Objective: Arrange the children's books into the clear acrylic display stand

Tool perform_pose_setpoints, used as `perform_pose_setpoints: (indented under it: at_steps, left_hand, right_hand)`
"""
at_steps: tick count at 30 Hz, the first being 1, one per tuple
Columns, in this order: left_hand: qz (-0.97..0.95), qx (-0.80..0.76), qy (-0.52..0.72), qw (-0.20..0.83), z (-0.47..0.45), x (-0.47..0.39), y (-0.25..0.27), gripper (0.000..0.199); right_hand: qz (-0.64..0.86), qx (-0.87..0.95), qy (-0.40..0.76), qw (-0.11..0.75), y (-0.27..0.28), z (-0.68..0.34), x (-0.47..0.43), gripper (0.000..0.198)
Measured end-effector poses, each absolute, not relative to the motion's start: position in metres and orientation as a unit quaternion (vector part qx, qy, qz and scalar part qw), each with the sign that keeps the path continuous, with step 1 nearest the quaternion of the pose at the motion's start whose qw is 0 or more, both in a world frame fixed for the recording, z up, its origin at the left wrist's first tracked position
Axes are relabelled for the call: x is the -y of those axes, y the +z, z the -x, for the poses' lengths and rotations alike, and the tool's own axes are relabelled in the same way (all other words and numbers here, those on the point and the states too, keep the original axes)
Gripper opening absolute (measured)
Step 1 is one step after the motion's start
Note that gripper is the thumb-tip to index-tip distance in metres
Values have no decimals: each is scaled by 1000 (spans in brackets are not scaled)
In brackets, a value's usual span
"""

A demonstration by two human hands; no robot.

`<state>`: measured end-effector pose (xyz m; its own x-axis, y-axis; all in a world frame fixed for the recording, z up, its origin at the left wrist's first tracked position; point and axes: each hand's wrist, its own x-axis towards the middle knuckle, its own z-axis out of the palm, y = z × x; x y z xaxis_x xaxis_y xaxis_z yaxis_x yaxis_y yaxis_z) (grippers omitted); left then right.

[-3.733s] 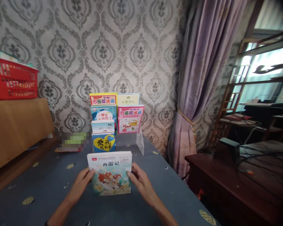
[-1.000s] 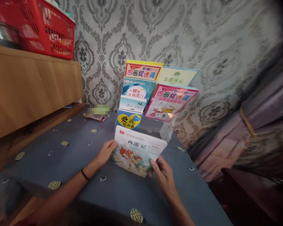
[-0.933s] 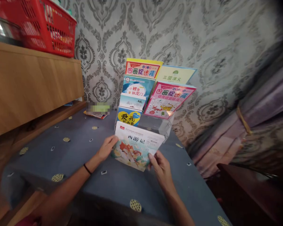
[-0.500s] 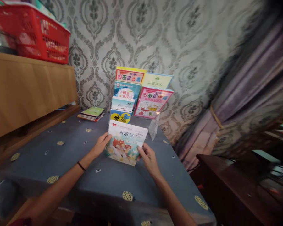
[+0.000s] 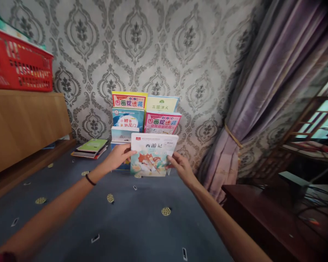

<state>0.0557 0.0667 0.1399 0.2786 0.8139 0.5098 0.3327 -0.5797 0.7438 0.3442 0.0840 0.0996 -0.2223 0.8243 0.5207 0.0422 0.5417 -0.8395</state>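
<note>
A white picture book (image 5: pixel 150 158) with an orange figure on its cover is held upright between both hands, above the table. My left hand (image 5: pixel 120 157) grips its left edge, thumb on the front. My right hand (image 5: pixel 181 166) pinches its lower right edge. Close behind stands a tiered rack of books: a yellow-and-red book (image 5: pixel 129 101) at the top left, a blue book (image 5: pixel 128 120) below it, then a pale book (image 5: pixel 121 135). To the right are a light green book (image 5: pixel 162 104) and a pink book (image 5: pixel 162 123). The held book hides the rack's lower right tier.
A low stack of books (image 5: pixel 90 147) lies on the dark cloth-covered table (image 5: pixel 142 225), left of the rack. Further left are a wooden cabinet (image 5: pixel 27 123) and a red basket (image 5: pixel 30 69). A purple curtain (image 5: pixel 243 94) and a dark red desk (image 5: pixel 251 214) with cables are on the right.
Both hands have carried the white picture book forward and rightward, from in front of the rack's left column to its right column. The camera view has turned right and moved nearer.
</note>
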Motion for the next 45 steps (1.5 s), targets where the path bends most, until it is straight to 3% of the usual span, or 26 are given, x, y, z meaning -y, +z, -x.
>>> perform_pose_setpoints:
  at_steps: [7,13,45]
  left_hand:
    - [-791,-356,462,185,-90,-115,223,17]
    - [-807,-325,476,126,-103,-144,255,19]
    - [-816,-376,427,100,-107,-189,233,11]
  right_hand:
    - [275,719,265,581,173,-377,-130,46]
    - [240,726,209,610,202,-387,-158,45]
    - [253,715,271,592,170,-389,-212,56]
